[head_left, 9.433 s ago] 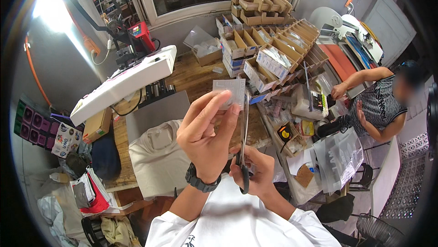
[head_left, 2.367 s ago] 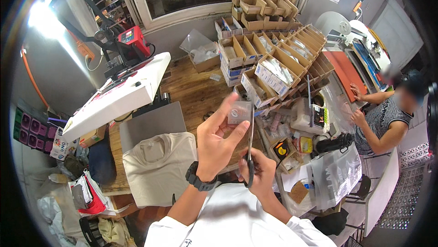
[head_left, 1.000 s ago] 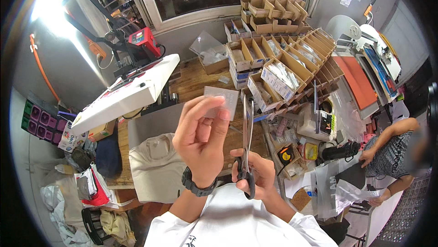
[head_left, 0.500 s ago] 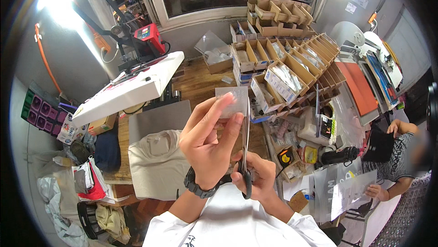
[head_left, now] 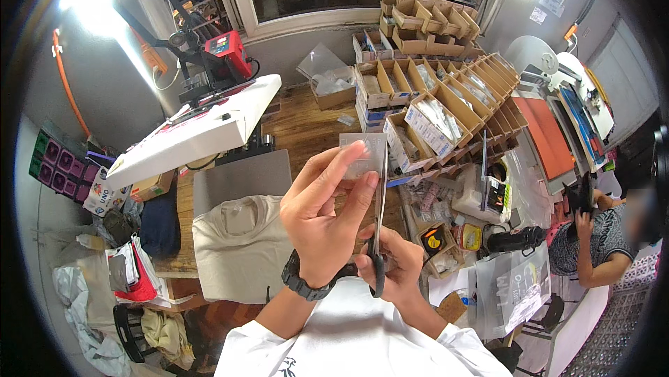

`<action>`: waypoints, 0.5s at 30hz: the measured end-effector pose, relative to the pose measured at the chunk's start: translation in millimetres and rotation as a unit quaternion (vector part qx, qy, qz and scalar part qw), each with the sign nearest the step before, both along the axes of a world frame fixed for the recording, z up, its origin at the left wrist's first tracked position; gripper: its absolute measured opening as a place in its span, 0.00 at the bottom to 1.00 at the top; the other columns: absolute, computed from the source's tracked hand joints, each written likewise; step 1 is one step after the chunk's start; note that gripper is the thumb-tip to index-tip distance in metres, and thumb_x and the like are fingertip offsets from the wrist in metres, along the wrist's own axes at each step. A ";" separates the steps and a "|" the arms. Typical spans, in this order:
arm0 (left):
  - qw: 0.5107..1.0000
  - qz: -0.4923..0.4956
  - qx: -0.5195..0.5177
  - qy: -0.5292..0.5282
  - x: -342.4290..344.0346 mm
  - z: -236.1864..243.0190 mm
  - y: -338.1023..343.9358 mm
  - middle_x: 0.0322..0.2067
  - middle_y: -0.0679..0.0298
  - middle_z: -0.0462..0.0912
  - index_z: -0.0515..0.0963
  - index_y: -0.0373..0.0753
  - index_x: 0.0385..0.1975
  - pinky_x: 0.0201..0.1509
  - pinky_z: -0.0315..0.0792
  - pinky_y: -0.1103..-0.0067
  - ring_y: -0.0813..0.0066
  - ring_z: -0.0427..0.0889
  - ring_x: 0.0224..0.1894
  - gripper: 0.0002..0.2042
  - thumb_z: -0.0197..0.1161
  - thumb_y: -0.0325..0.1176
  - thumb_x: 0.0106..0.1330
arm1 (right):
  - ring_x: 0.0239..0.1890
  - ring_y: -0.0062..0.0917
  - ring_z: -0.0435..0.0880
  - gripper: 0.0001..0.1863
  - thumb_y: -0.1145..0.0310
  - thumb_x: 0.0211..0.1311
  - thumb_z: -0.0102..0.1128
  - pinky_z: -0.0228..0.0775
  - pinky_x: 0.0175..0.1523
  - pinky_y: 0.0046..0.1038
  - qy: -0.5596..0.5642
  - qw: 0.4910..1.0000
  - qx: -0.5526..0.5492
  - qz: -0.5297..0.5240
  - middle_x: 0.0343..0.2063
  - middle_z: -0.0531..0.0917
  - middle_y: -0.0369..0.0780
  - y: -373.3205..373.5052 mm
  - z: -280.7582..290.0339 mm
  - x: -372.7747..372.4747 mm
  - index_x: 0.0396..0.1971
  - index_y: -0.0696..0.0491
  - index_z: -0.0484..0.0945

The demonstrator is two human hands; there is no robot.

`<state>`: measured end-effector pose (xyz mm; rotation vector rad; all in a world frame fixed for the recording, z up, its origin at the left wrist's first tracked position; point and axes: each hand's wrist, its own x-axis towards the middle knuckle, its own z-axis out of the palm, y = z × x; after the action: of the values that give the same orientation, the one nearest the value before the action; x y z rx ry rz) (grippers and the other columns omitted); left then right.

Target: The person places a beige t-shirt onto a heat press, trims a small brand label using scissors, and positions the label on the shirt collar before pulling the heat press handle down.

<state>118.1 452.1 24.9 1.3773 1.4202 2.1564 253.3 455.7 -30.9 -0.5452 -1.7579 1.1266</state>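
Pinching a small clear sheet point(head_left: 375, 152) between thumb and index finger, the left hand point(head_left: 322, 218) holds it up over the wooden table point(head_left: 300, 118), in front of the cardboard trays point(head_left: 401, 84). The right hand point(head_left: 394, 263) grasps black-handled scissors point(head_left: 378, 224), their narrow blades pointing away from the body along the sheet's right edge; whether the metal touches the plastic I cannot tell. The sheet looks thin and very light, stiff enough to stand out flat from the fingers without drooping, so it probably flexes a little and springs back. Its glossy face is likely slippery, apt to pivot if pinched at one spot only, and the pale marking on it may be easily scuffed. The lower left side seems the best hold, with the thumb close to the rim and clear of both the marking and the blades. By contrast, the scissors look rigid and somewhat heavier, and are best gripped by the loops. Below lies a soft beige shirt point(head_left: 240, 255), partly on a grey plate point(head_left: 244, 173), touched by neither hand.
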 end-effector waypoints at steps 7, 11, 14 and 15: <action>1.000 -0.005 0.012 0.004 -4.0 -1.3 3.6 0.48 0.56 0.81 0.81 0.34 0.53 0.36 0.77 0.86 0.79 0.85 0.35 0.20 0.69 0.16 0.59 | 0.17 0.18 0.79 0.18 0.74 0.53 0.72 0.69 0.25 0.19 -0.006 1.000 -0.003 -0.016 0.18 0.81 0.39 -0.8 -5.2 -2.4 0.44 0.63 0.80; 1.000 -0.009 0.003 -0.005 -3.6 -0.9 4.7 0.48 0.56 0.81 0.81 0.34 0.53 0.35 0.77 0.86 0.79 0.85 0.35 0.20 0.69 0.16 0.59 | 0.17 0.17 0.80 0.18 0.74 0.53 0.72 0.69 0.26 0.18 -0.019 0.999 0.012 -0.030 0.18 0.81 0.38 0.0 -1.2 -2.5 0.44 0.62 0.80; 1.000 -0.013 0.000 -0.005 -2.1 -0.2 5.9 0.48 0.57 0.82 0.81 0.34 0.53 0.36 0.78 0.86 0.80 0.84 0.36 0.20 0.68 0.16 0.59 | 0.18 0.17 0.80 0.18 0.74 0.53 0.72 0.69 0.26 0.18 -0.033 0.999 0.004 -0.037 0.18 0.81 0.38 0.2 -0.5 -1.1 0.44 0.62 0.80; 1.000 -0.017 -0.006 -0.008 -1.5 0.7 6.1 0.48 0.58 0.82 0.81 0.33 0.53 0.38 0.78 0.86 0.81 0.84 0.38 0.19 0.68 0.17 0.60 | 0.18 0.17 0.80 0.18 0.74 0.53 0.72 0.69 0.26 0.18 -0.037 0.999 -0.003 -0.039 0.19 0.81 0.38 -0.1 -1.3 -0.2 0.44 0.61 0.80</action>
<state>116.6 458.2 25.6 1.3683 1.3916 2.1302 253.1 455.6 -32.1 -0.6612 -1.7803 1.0705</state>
